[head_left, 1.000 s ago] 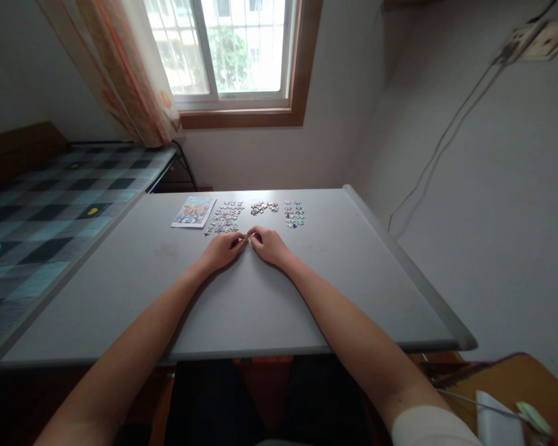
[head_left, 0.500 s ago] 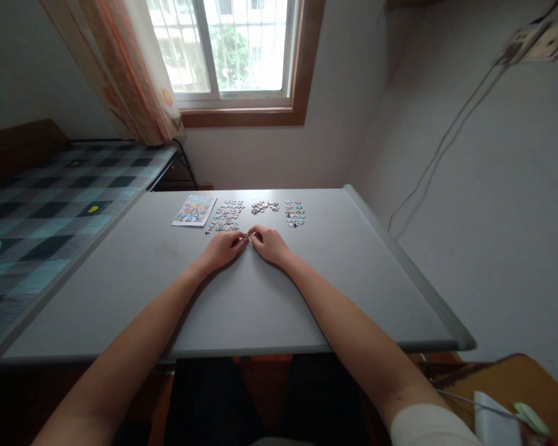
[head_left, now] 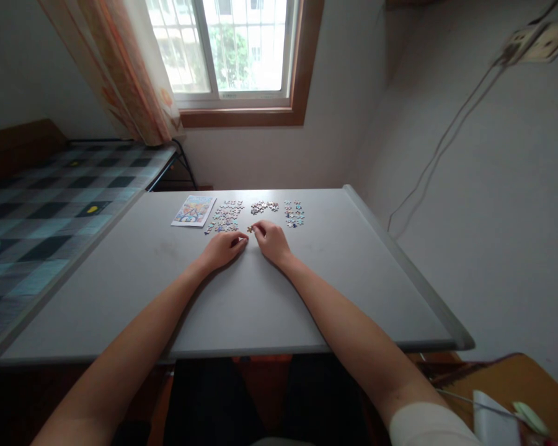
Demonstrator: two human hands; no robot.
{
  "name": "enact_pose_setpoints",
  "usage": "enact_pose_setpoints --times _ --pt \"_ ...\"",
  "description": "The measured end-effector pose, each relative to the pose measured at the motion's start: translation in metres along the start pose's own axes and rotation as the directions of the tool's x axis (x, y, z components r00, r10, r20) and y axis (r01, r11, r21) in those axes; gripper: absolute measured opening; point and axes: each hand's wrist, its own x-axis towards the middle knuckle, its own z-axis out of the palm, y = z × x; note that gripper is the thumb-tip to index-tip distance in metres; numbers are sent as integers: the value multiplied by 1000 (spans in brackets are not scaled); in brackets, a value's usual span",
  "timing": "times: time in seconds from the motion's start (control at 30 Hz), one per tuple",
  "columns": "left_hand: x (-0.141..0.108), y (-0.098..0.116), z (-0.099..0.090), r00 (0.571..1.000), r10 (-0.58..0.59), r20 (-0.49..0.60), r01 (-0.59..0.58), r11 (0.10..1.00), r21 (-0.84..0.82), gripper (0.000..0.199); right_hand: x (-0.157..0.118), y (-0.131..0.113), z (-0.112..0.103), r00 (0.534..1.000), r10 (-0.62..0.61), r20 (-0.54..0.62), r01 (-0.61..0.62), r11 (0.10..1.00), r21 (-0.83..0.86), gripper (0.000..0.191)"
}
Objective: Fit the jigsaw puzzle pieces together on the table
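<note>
Between the thumb and fingertips of my right hand [head_left: 271, 240] is a small yellowish-brown jigsaw puzzle piece [head_left: 250, 229], held just above or on the table. My left hand [head_left: 222, 249] rests on the tabletop to the left, thumb and index finger slightly apart, with nothing visible in them. Its fingertips lie close below the piece. Beyond the left hand, loose puzzle pieces [head_left: 227, 215] lie spread in rough rows. A piled heap of pieces [head_left: 264, 207] is behind the right hand, and another spread group of pieces [head_left: 294, 214] lies to its right.
A printed picture card [head_left: 194, 210] lies left of the pieces on the grey table [head_left: 270, 303]. A bed with a checked cover [head_left: 79, 179] adjoins the left. A wall with a hanging cable [head_left: 439, 145] is at the right, above a wooden stool [head_left: 516, 378] holding small items.
My right hand has moved slightly forward and away from my left, taking the puzzle piece with it. The left fingertips, earlier at the piece, are now apart from it.
</note>
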Motion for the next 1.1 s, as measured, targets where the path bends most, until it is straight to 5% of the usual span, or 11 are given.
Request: enact_pose_setpoints --times 0.13,0.4,0.5,0.63,0.87,1.1 --pt "0 3 -2 1000 -7 6 7 1000 -1 34 4 8 -5 992 85 -93 -91 994 -60 26" --pt "-1 -1 0 1000 19 6 -19 1000 2 34 4 3 -14 986 164 -2 -163 978 -129 23" --pt "-1 -1 -1 1000 19 13 -19 1000 0 35 12 11 -38 969 206 -134 -224 965 -137 25" --pt "-1 -1 -1 1000 19 19 -19 1000 7 34 21 33 -79 875 356 -329 -407 908 -98 26" --pt "-1 1 -2 1000 10 27 -10 1000 13 34 13 49 -103 822 560 -101 -561 766 -313 19" --pt "-1 2 -1 1000 9 28 -9 1000 20 35 8 46 -107 835 530 -145 -539 737 -408 13"
